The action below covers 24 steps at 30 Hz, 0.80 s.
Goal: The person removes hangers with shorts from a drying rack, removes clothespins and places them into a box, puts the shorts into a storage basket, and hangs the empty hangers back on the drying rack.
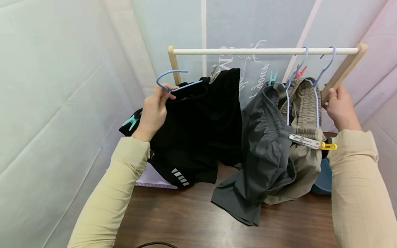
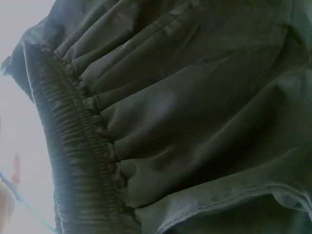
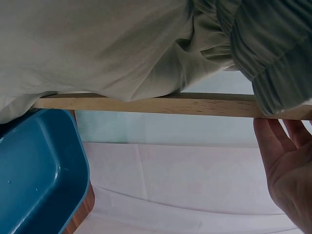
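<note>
My left hand (image 1: 154, 110) pinches the blue hanger (image 1: 187, 86) at the base of its hook. Black shorts (image 1: 198, 127) hang from it, held by a teal clothespin (image 1: 130, 121) and a grey clothespin (image 1: 214, 76). The hook stands apart from the white rod (image 1: 258, 50), to its lower left. At the far end my right hand (image 1: 342, 108) grips the wooden post (image 3: 161, 105) of the rack. Dark grey shorts (image 1: 264, 154) and beige shorts (image 1: 307, 171) hang beside it on two hangers. The dark grey shorts (image 2: 185, 107) fill most of the left wrist view.
A silver-and-yellow clip (image 1: 312, 142) sits at the front of the hanging shorts. Under them is a blue basin (image 3: 39, 165) on the brown table (image 1: 162, 218). Beneath the black shorts shows a lilac container (image 1: 154, 177). A black cable (image 1: 150, 244) crosses the near edge.
</note>
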Each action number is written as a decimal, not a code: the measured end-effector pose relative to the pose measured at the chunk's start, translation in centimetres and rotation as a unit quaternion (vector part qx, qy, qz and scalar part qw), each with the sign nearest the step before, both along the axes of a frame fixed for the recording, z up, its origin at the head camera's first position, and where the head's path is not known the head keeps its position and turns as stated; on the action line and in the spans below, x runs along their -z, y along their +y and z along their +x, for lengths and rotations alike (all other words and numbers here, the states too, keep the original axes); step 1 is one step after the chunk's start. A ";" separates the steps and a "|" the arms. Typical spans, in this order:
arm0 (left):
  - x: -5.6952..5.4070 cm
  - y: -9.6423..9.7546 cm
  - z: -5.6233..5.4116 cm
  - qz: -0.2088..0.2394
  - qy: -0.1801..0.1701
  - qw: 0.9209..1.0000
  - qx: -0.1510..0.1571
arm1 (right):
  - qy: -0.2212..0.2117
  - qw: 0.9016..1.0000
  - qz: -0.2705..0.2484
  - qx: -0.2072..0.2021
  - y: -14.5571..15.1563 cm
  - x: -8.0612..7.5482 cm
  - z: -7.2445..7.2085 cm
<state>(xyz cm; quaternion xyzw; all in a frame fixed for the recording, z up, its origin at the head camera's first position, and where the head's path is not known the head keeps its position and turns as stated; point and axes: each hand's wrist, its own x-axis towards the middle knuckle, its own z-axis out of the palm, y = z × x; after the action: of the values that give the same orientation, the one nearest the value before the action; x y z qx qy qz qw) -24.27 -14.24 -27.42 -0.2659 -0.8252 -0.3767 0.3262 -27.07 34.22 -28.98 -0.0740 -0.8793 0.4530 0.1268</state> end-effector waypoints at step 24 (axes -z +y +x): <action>2.8 -5.8 1.3 0.171 0.116 0.959 -0.194 | 0.017 1.000 0.003 -0.004 0.3 0.1 -0.1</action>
<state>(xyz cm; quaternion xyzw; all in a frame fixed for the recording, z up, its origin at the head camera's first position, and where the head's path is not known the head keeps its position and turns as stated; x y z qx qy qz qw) -22.93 -20.03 -30.20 -0.0832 -0.7404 -0.4086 0.5272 -27.12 34.56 -29.11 -0.0623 -0.8785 0.4524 0.1406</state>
